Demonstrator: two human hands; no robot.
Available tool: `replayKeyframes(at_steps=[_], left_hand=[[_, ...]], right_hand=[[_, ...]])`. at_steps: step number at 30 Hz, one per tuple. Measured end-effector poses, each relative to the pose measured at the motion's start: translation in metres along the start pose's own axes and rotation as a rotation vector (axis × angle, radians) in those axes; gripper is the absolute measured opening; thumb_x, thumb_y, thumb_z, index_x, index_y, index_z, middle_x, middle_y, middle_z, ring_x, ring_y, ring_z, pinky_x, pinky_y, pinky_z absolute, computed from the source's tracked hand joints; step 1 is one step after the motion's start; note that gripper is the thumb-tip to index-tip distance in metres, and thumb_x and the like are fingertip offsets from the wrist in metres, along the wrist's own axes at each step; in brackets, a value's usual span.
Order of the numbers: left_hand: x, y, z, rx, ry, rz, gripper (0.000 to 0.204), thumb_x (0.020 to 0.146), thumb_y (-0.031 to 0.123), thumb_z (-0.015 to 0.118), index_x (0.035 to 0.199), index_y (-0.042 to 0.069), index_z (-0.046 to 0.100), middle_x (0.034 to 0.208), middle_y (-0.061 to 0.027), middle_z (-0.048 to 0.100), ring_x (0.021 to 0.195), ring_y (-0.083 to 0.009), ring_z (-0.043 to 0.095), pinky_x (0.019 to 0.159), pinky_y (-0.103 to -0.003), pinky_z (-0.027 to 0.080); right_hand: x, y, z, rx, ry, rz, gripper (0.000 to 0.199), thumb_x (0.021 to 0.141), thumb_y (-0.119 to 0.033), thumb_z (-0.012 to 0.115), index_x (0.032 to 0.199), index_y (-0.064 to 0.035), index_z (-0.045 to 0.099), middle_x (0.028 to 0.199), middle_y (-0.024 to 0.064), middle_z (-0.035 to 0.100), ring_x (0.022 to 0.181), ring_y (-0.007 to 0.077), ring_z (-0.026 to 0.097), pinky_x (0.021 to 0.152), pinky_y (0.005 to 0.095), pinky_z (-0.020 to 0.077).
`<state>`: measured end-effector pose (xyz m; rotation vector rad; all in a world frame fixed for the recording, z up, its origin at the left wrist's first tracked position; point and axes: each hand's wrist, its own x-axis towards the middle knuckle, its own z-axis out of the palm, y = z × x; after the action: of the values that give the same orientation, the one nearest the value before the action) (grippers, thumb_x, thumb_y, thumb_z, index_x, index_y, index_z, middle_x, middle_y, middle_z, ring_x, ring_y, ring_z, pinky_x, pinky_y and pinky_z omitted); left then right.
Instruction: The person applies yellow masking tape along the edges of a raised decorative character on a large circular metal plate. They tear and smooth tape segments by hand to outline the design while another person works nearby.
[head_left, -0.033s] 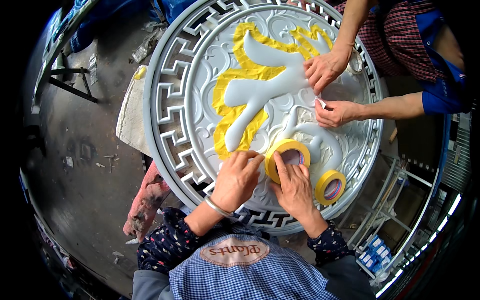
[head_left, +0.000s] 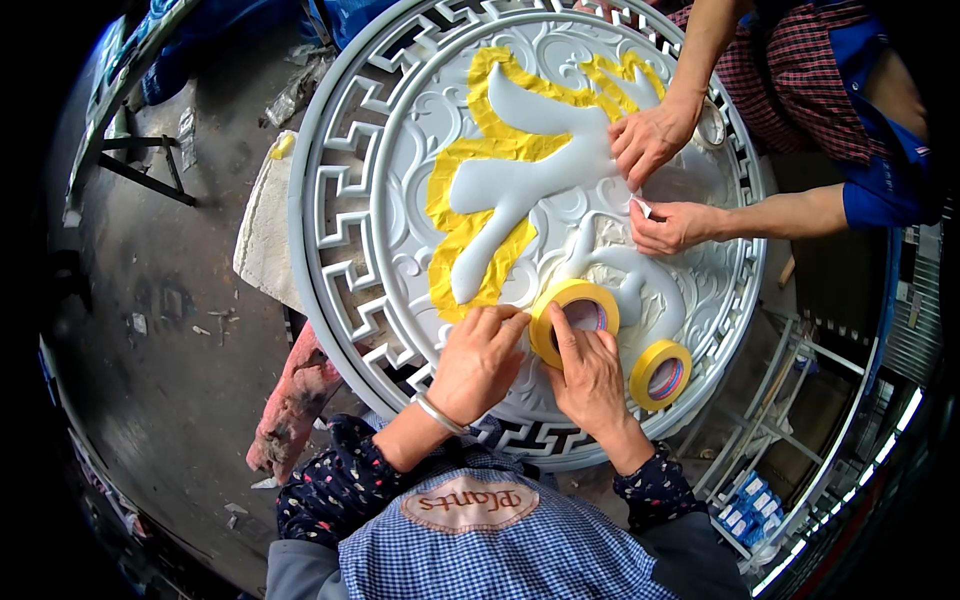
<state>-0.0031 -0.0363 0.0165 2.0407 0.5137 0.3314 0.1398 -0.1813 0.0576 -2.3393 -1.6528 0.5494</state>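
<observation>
I see my left hand (head_left: 480,362) lying palm-down on the round grey relief panel (head_left: 345,260), its fingers (head_left: 497,322) pressed together and flat on the edge of the yellow masking tape (head_left: 452,230) already stuck around the raised white figure (head_left: 520,175). My right hand (head_left: 592,375) holds a roll of yellow tape (head_left: 573,318); its fingers curl over the roll's lower rim, the forefinger laid across the open core. The roll stands tilted on the panel, just right of my left fingertips and touching them. A second tape roll (head_left: 660,373) lies just right of my right fingers, near the panel's fretwork border. Well beyond my fingertips, another person's two hands (head_left: 655,135) (head_left: 672,225) press on the panel's far side, one pinching a small white scrap.
</observation>
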Motion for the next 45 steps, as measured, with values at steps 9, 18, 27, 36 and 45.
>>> replayKeyframes(at_steps=[9, 18, 27, 36, 45], left_hand=[[0.001, 0.021, -0.008, -0.101, 0.064, 0.132, 0.02, 0.083, 0.008, 0.078, 0.095, 0.008, 0.062, 0.088, -0.008, 0.061, 0.082, -0.0306, 0.063, 0.072, -0.043, 0.049], [-0.01, 0.051, -0.042, -0.092, 0.103, 0.019, 0.021, 0.082, 0.001, 0.08, 0.093, 0.007, 0.064, 0.082, -0.0081, 0.065, 0.072, -0.0305, 0.064, 0.065, -0.04, 0.046], [-0.012, 0.053, -0.042, -0.104, 0.069, -0.232, 0.051, 0.081, 0.012, 0.09, 0.122, 0.002, 0.061, 0.111, -0.0119, 0.07, 0.091, -0.0264, 0.075, 0.078, -0.037, 0.059], [0.003, 0.045, -0.043, -0.21, 0.097, -0.049, 0.031, 0.082, 0.005, 0.087, 0.109, 0.002, 0.072, 0.095, -0.012, 0.072, 0.084, -0.0282, 0.071, 0.074, -0.037, 0.054], [0.002, 0.05, -0.032, -0.597, 0.106, -0.266, 0.008, 0.096, 0.004, 0.073, 0.103, 0.001, 0.071, 0.083, -0.0049, 0.069, 0.076, -0.0149, 0.065, 0.072, -0.029, 0.052]], right_hand=[[0.003, -0.011, -0.034, 0.257, 0.076, -0.116, 0.09, 0.083, -0.001, 0.077, 0.163, -0.0112, 0.038, 0.096, 0.0107, 0.061, 0.085, 0.0329, 0.065, 0.078, 0.0455, 0.0521], [0.02, -0.009, -0.06, 0.426, 0.119, -0.042, 0.037, 0.082, -0.003, 0.083, 0.116, -0.0115, 0.075, 0.107, 0.0083, 0.066, 0.085, 0.0308, 0.069, 0.073, 0.0406, 0.0572], [0.028, -0.026, -0.061, 0.373, 0.219, -0.069, 0.016, 0.083, -0.002, 0.08, 0.096, -0.006, 0.072, 0.106, 0.0078, 0.07, 0.076, 0.0265, 0.07, 0.069, 0.0386, 0.0557], [0.033, -0.031, -0.067, 0.272, 0.147, -0.092, 0.017, 0.081, -0.003, 0.079, 0.096, -0.0067, 0.072, 0.109, 0.0067, 0.069, 0.08, 0.0278, 0.07, 0.073, 0.041, 0.0552], [0.026, -0.028, -0.055, 0.06, 0.356, -0.319, 0.027, 0.074, -0.003, 0.075, 0.101, -0.0078, 0.075, 0.109, 0.0041, 0.067, 0.085, 0.0209, 0.069, 0.073, 0.0352, 0.0486]])
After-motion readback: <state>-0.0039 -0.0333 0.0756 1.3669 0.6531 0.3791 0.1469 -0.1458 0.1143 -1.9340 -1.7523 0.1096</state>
